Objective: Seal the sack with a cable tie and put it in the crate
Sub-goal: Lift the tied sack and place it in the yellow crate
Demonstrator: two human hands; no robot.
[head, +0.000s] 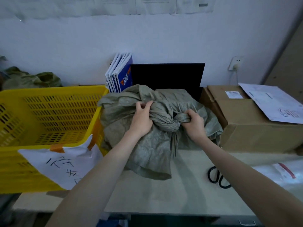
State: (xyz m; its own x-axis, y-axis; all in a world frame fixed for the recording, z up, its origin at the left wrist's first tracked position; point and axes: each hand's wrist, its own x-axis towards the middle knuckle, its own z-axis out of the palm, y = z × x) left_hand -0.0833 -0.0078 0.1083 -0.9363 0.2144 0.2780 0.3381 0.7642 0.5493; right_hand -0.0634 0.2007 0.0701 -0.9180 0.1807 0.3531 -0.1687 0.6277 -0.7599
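Note:
A grey-green woven sack lies on the table in the middle of the view, its mouth gathered into a twisted neck. My left hand grips the bunched cloth on the left of the neck. My right hand grips the twisted end on the right. A yellow slatted plastic crate stands to the left of the sack, touching it. No cable tie shows in the frame.
Black-handled scissors lie on the table near my right forearm. Cardboard boxes with papers on top stand at the right. A white handwritten sheet is taped to the crate's front. Blue folders and a black panel stand behind the sack.

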